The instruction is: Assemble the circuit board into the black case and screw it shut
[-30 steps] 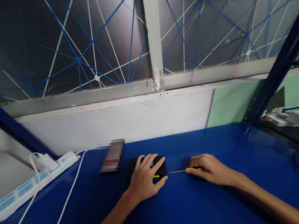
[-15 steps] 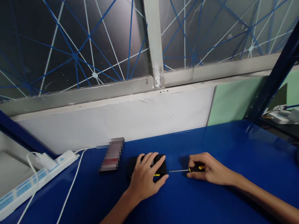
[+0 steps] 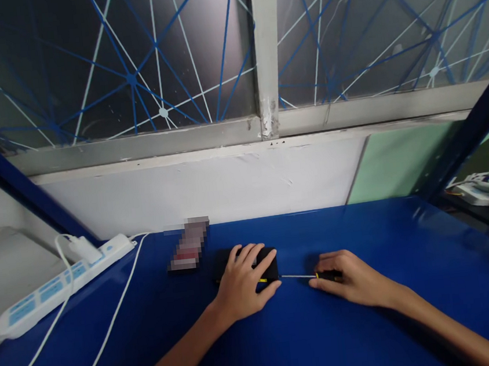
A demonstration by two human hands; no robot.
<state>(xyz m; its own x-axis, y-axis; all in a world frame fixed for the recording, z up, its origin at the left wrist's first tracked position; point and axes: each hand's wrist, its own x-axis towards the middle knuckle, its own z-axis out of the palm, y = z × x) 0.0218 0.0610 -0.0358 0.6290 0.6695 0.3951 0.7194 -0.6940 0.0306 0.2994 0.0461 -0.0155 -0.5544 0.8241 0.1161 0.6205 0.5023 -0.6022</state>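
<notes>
My left hand (image 3: pixel 244 285) lies over a black box-like object (image 3: pixel 270 263) with a yellow marking, its fingers across the top and its thumb along the near right side. Much of this object is hidden under the palm, and I cannot tell its exact kind. My right hand (image 3: pixel 353 279) holds a screwdriver (image 3: pixel 298 276) by its black and yellow handle, between thumb and fingers. The thin metal shaft points left, nearly level, and its tip is at the object's right side. Whether the tip sits in a screw is too small to see.
Behind the left hand, a blurred-out flat dark object (image 3: pixel 188 244) rests on the blue table (image 3: pixel 313 339). A white power strip (image 3: pixel 63 286) with a plug and cables runs along the left. Blue frame posts flank the table; a low wall and windows stand behind it.
The whole view has shifted slightly. The screwdriver handle shows less yellow and my right fingers have changed position around it. Its tip stays at the object's right side; my left hand keeps its hold.
</notes>
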